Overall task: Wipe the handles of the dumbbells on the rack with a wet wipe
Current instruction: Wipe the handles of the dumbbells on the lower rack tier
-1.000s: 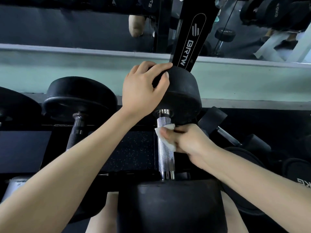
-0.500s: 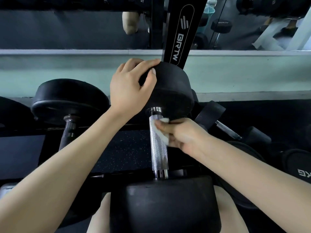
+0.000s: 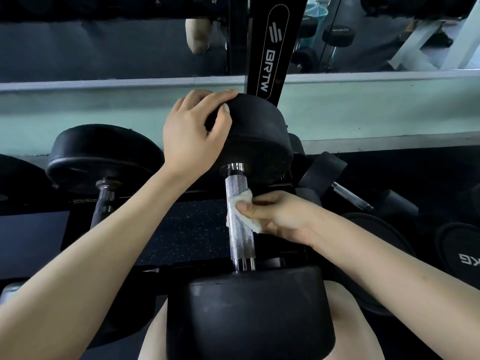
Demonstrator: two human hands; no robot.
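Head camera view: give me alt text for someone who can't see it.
A person's right hand pinches a white wet wipe against the knurled metal handle of a black dumbbell, while the left hand grips its far head. A second dumbbell sits to the left.

Gym, free-weights area; evidence: black rubber-headed dumbbell [image 3: 257, 141] with knurled chrome handle dead centre, lying across a rack [image 3: 78, 203]; more dumbbells beside it, one at 9 o'clock [image 3: 104, 154], a smaller one at 3 o'clock [image 3: 350, 197]; black weight marked "KG" [image 3: 457, 245] at 4 o'clock; black upright lettered "BRTW" [image 3: 270, 48] at 12 o'clock; wall mirror [image 3: 104, 48] spanning 10 to 2 o'clock, reflecting further dumbbells [image 3: 337, 32] and a white equipment frame [image 3: 420, 42] at 1 o'clock; dark speckled rubber floor [image 3: 192, 229] under the rack at 7 o'clock
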